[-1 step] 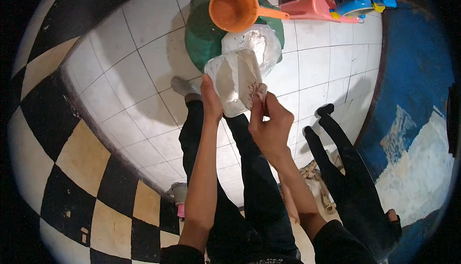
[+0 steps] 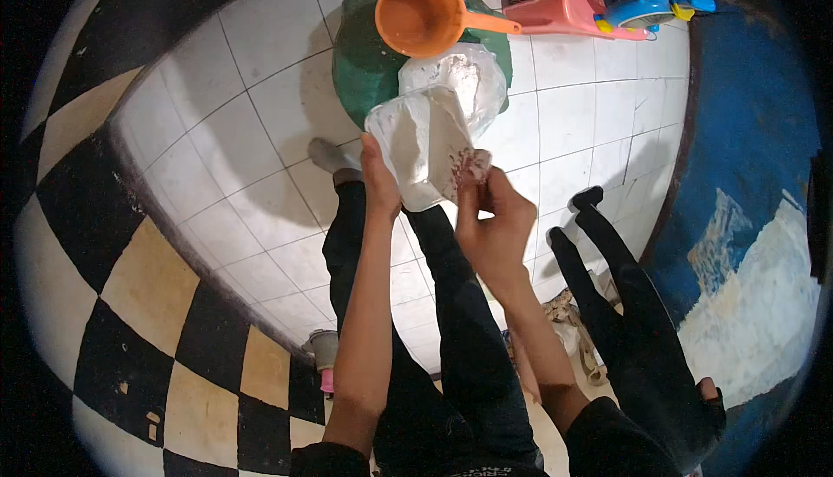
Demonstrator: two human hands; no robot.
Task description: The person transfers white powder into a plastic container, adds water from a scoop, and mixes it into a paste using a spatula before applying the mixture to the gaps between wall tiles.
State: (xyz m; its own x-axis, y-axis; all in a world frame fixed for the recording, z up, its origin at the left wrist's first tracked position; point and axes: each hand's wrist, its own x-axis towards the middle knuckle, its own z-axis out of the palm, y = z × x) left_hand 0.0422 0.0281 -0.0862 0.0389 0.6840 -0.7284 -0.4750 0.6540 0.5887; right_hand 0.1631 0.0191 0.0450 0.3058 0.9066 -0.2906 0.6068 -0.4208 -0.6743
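My left hand (image 2: 379,177) grips the left side of a white rectangular tub (image 2: 401,143), which is tilted and holds white powder. At the tub's right rim, my right hand (image 2: 496,225) pinches a pale, powder-coated piece with reddish-brown patches (image 2: 469,167); its kind is hard to make out. Beyond the tub lies a clear plastic bag of white powder (image 2: 473,78), partly covered by the tub. The bag rests on a green rounded surface (image 2: 360,52). An orange long-handled dipper (image 2: 421,17) sits at the far side of that green surface.
A pink plastic stool (image 2: 555,8) stands at the far right, with a blue fan (image 2: 640,8) on it. Another person's dark-clothed legs (image 2: 620,303) are at my right. A grey container (image 2: 324,348) is near the checkered surface (image 2: 200,338) on the left.
My right hand has shifted slightly to the right with the powdery piece, and more of its reddish patches show. The tub has moved a little left.
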